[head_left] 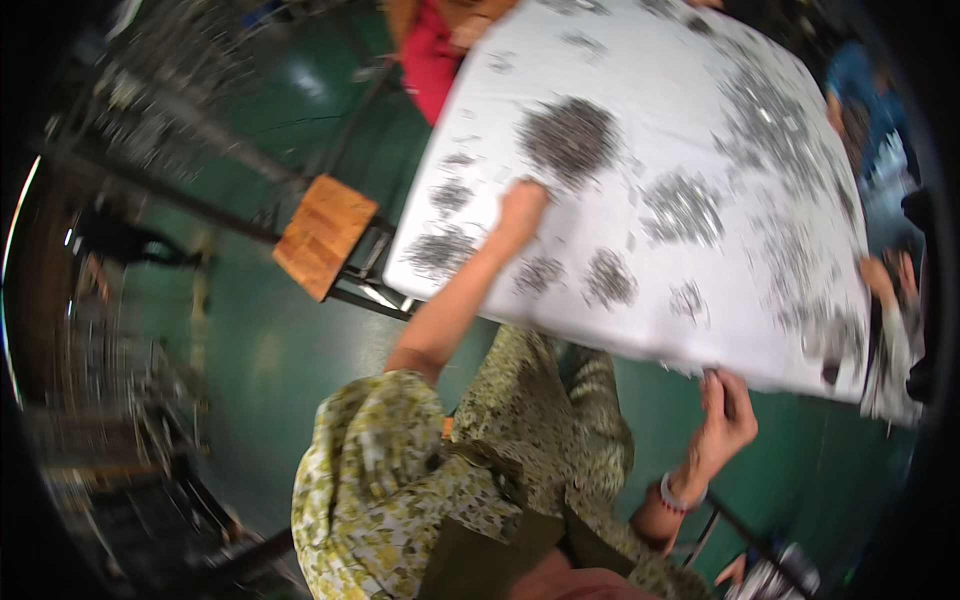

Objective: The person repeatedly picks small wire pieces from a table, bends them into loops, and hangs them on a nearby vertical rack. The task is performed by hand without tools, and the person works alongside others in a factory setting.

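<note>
A white-topped table (640,285) carries several loose piles of small, thin, dark pieces, too blurred to name. Just below the largest dark pile (568,138) is my left hand (522,208), its fingers curled together over the tabletop; whatever they hold is hidden. My right hand (728,418), with a pale bracelet (680,494) at the wrist, is at the table's near edge. Its fingers are bent and pressed together, and what lies at their tips is too small to tell. Greyer pieces form another pile (683,208) at the middle of the table.
Smaller piles (610,278) lie along the near side. A wooden stool (326,236) stands left of the table on the green floor (250,350). Another person's hands (888,278) are at the right edge, and a person in red (430,65) is at the far left corner.
</note>
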Demonstrator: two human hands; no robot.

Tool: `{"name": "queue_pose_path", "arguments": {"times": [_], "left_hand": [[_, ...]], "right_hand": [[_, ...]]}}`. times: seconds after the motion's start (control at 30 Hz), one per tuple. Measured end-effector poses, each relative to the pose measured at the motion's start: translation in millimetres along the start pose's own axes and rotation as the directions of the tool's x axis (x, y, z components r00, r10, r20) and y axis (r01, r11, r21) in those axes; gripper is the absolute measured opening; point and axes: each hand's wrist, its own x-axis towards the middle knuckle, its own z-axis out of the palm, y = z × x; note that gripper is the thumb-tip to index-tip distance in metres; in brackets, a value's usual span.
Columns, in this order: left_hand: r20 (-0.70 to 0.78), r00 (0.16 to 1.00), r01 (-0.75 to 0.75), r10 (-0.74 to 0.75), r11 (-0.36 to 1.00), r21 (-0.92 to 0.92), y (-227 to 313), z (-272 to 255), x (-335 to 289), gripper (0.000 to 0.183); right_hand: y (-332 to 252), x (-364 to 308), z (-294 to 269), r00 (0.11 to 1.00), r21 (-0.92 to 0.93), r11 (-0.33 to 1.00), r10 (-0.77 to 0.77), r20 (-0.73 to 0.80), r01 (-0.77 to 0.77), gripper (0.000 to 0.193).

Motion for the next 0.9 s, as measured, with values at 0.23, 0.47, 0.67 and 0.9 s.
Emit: {"name": "queue_pose_path", "arguments": {"times": [0.23, 0.47, 0.67, 0.9], "left_hand": [[-0.134, 0.982, 0.051, -0.132, 0.871, -0.488, 46, -32, 3, 0.012], [0.129, 0.982, 0.102, 0.141, 0.184, -0.978, 164, -114, -65, 0.018], [-0.096, 0.901, -0.122, 0.423, 0.035, -0.992, 220, -146, -117, 0.012], [-0.182, 0.914, -0.243, 0.363, 0.13, -0.961, 228, -140, -127, 0.011]], "right_hand": [[25, -5, -14, 1.0, 0.006, 1.0, -0.008, -0.027, 0.009, 0.022], [22, -10, -12, 0.999, 0.029, 0.999, -0.039, 0.009, 0.038, 0.026], [30, -15, -11, 0.998, 0.071, 0.997, 0.029, -0.061, -0.025, 0.028], [16, -25, -5, 0.993, 0.064, 0.997, 0.051, -0.107, -0.044, 0.028]]}}
